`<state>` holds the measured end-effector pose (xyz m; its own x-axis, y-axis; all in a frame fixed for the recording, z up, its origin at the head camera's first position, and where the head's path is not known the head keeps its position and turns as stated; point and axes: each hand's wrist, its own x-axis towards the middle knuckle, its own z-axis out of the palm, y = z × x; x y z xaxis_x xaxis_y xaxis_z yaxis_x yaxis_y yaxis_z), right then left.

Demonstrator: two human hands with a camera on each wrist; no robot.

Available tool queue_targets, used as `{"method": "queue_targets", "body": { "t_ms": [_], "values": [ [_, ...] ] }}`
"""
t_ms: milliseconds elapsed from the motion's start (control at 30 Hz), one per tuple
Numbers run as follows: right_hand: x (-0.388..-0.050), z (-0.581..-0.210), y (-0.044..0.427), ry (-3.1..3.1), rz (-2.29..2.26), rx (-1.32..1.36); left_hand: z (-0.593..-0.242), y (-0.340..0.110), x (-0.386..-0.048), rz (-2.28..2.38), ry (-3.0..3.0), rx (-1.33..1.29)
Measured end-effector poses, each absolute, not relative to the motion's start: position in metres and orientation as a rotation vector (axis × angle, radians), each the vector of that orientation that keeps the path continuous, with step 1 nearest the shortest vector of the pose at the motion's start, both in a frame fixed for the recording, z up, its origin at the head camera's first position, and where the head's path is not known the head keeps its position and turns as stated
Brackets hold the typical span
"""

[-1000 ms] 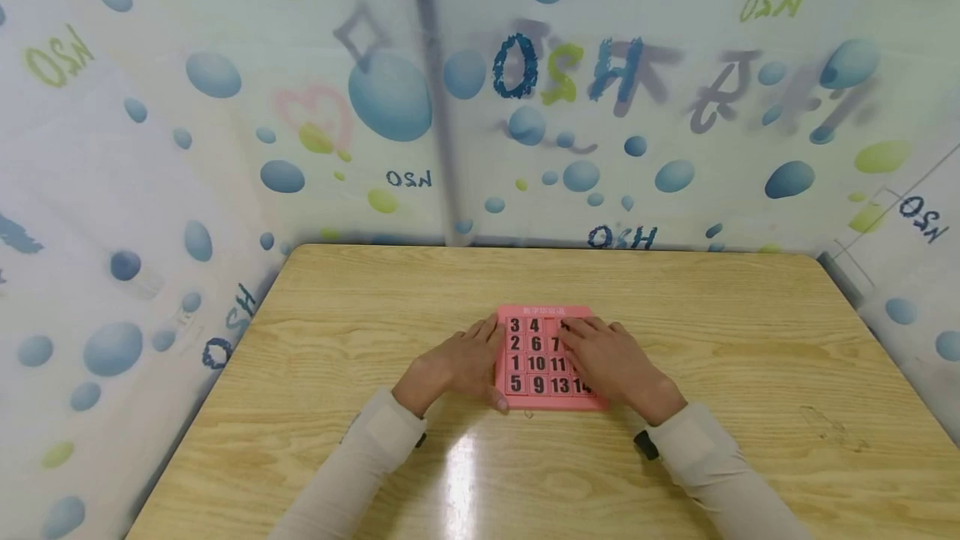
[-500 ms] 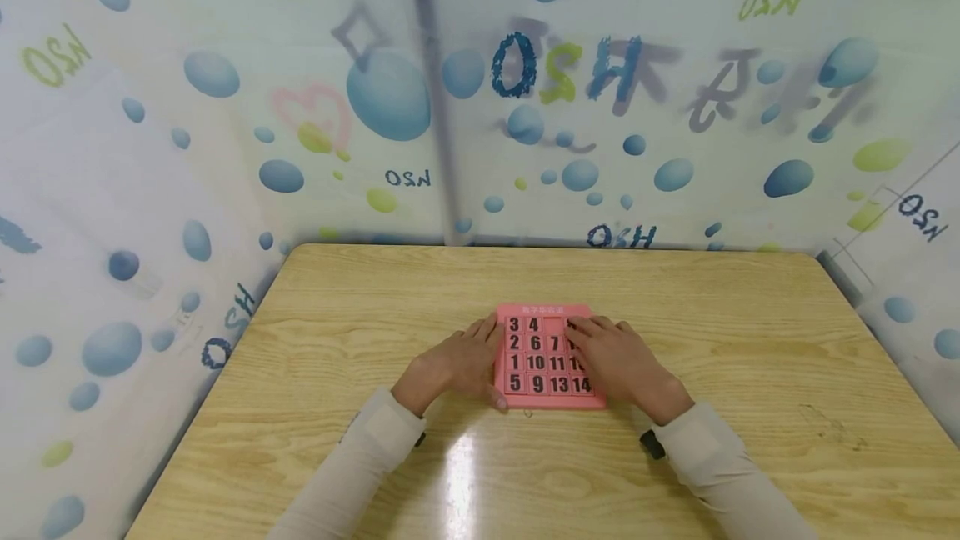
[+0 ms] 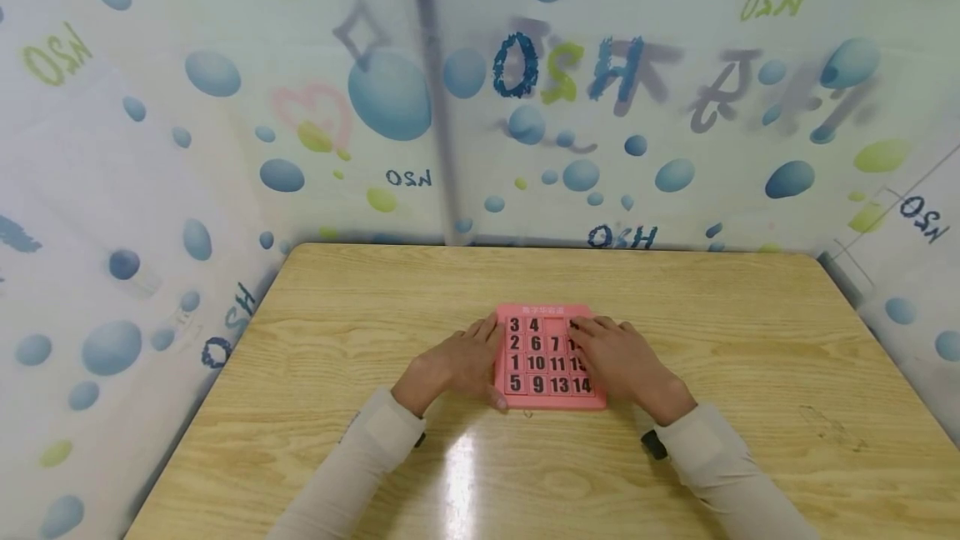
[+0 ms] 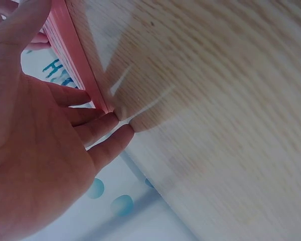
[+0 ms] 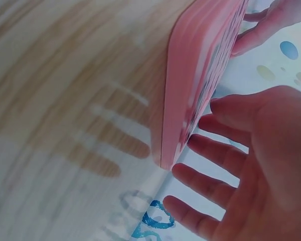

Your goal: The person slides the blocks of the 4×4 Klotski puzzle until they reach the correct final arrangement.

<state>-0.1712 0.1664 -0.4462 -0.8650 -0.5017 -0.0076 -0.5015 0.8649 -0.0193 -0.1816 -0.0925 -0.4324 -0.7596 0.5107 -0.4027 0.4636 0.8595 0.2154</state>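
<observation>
A pink sliding number puzzle [image 3: 536, 363] lies flat on the table in the head view, its tiles carrying black numerals. An empty slot [image 3: 554, 325] shows in its top row, right of the 4 tile [image 3: 533, 325]. My left hand [image 3: 468, 361] rests along the frame's left side, thumb by the near corner and fingers extended. My right hand [image 3: 618, 363] lies over the right column, fingertips at the top right tile, whose numeral is mostly covered. In the right wrist view the right hand's fingers [image 5: 208, 183] are spread and loosely bent beside the pink frame [image 5: 183, 85].
The wooden table [image 3: 390, 290] carries the puzzle near its middle. Behind it stands a wall covering [image 3: 637, 123] with blue and green bubbles and lettering. Glare [image 3: 460, 482] lies on the tabletop at the front.
My right hand has moved slightly right, uncovering more of the empty slot and of the right column's tiles. The left hand and the puzzle frame stay in place.
</observation>
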Motion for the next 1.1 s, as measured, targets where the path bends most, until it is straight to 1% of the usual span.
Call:
{"method": "queue_targets", "body": {
  "t_ms": [300,467,767,1100],
  "values": [
    [-0.171,-0.448,0.155,3.037,-0.032,-0.928,-0.433,-0.092,-0.182,0.120,2.578,0.727],
    [-0.172,-0.450,0.145,2.997,-0.047,-0.900,-0.433,-0.091,-0.182,0.129,2.577,0.727],
    [-0.172,-0.447,0.129,2.976,-0.076,-0.932,-0.432,-0.091,-0.182,0.114,2.576,0.721],
    [-0.174,-0.446,0.125,2.989,-0.063,-0.943,-0.431,-0.091,-0.183,0.109,2.572,0.708]
  ]
}}
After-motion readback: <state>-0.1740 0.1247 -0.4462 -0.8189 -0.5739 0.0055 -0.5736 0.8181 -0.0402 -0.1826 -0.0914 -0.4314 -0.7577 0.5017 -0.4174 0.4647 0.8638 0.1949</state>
